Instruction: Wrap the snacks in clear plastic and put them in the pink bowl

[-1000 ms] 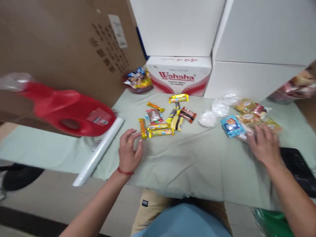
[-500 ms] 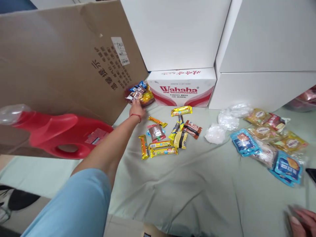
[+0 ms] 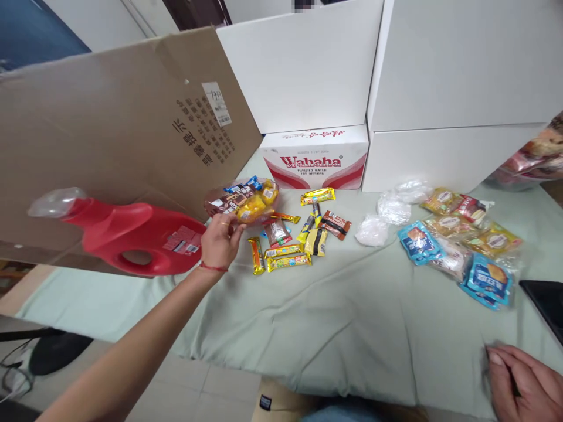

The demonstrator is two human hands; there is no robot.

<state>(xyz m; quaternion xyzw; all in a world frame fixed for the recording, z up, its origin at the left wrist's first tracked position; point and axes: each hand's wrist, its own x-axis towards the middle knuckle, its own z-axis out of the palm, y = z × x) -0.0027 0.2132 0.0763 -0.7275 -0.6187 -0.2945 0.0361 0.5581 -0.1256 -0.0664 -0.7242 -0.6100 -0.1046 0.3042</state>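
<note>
A desk draped in pale green cloth (image 3: 334,328) carries everything. A big brown cardboard box (image 3: 109,129) leans along its far left edge, and tall white boxes (image 3: 457,64) stand along the far edge with a white-and-red printed carton (image 3: 314,155) between them. A red plastic jug with a handle (image 3: 127,234) lies on its side at the left edge, just in front of the cardboard. The step in hand looks like carrying a clear, red-tinted plastic bowl heaped with wrapped sweets (image 3: 241,199). The bowl sits near the far left of the desk, in front of the cardboard box and just above a loose cluster of yellow and brown snack bars (image 3: 290,246). The left hand (image 3: 217,240) pinches the bowl's near rim, thumb and fingers closed on it, so the bowl juts out beyond the fingertips, away from the body, rather than resting in the palm. With only one edge gripped and the sweets piled high, any further move would call for keeping the bowl level. Blue and yellow snack packets (image 3: 466,246) lie toward the right edge, beside crumpled clear plastic bags (image 3: 387,214). The right hand (image 3: 523,381) rests at the near right corner, fingers loose and holding nothing.
</note>
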